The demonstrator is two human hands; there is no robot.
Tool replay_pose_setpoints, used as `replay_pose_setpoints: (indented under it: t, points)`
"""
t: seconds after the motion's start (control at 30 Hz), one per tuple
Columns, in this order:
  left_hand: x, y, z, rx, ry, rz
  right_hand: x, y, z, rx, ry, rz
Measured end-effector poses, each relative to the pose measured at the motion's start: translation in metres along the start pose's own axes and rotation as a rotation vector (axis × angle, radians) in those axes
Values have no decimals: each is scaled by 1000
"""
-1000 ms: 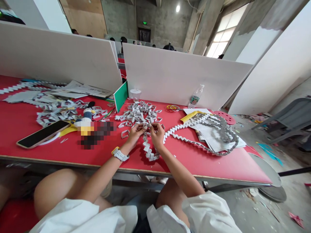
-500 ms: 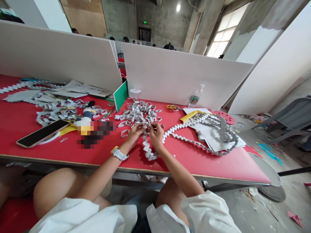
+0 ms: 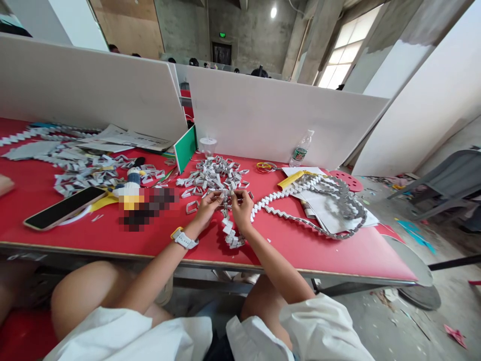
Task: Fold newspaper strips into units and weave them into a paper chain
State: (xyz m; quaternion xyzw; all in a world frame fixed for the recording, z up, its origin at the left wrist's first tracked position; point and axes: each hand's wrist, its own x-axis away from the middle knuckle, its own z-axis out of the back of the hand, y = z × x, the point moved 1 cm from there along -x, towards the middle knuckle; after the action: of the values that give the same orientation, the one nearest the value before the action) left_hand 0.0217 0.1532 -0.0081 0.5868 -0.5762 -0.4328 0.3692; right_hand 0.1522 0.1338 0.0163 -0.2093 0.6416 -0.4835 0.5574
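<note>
A long zigzag chain of folded grey-white paper (image 3: 231, 234) hangs from between my hands, curls near the table's front edge and runs off to the right in loops. My left hand (image 3: 209, 206), with a pale watch on its wrist, pinches the chain's upper end. Close beside it, my right hand (image 3: 242, 206) grips the same end with thumb and fingers pressed together. The exact folds at the fingertips are too small to make out. Just behind both hands lies a pile of loose folded paper links (image 3: 216, 173).
On the red table (image 3: 293, 255) are a phone (image 3: 63, 208), a small doll (image 3: 131, 183), a green board (image 3: 185, 150), a plastic cup (image 3: 208, 146), scissors (image 3: 266, 167), a bottle (image 3: 301, 150) and more links (image 3: 90, 170). White partitions (image 3: 281, 115) stand behind. Another person's hand (image 3: 5, 184) shows at far left.
Another person's hand has come into view at the left edge. My hands stay together at the chain's end, with only slight finger movement. The view has shifted slightly.
</note>
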Motion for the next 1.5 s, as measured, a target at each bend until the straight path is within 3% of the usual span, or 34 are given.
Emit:
replay_pose_setpoints:
  t: [0.4,0.8,1.27,1.5]
  points:
    - [0,3,-2,-17,7,-28,1,4,-4,-39,-25,-32]
    - [2,9,-7,-78,16,-77,3,-5,0,17,-9,62]
    - [0,11,-6,-215,57,-141,-6,10,-3,166,-179,109]
    - [0,16,-2,-383,-33,-219,-7,10,-1,194,-209,91]
